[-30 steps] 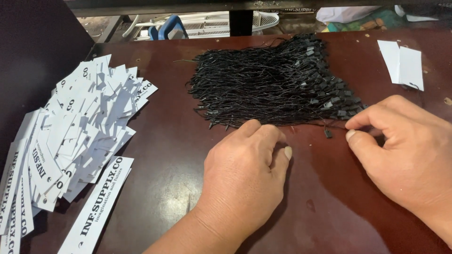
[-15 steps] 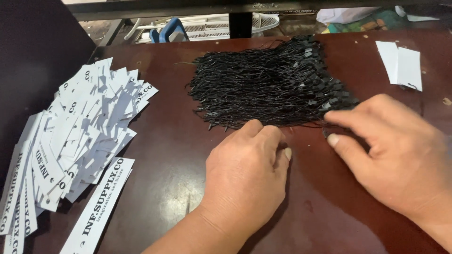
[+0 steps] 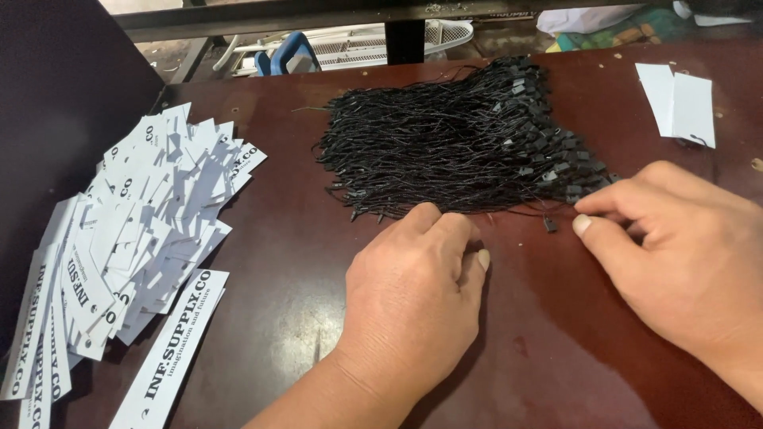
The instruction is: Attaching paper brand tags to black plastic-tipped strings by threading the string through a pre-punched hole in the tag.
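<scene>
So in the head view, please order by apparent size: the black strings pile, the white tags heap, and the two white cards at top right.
1. White tags heap
2. Black strings pile, nearly as large, so unsure
3. Two white cards
</scene>
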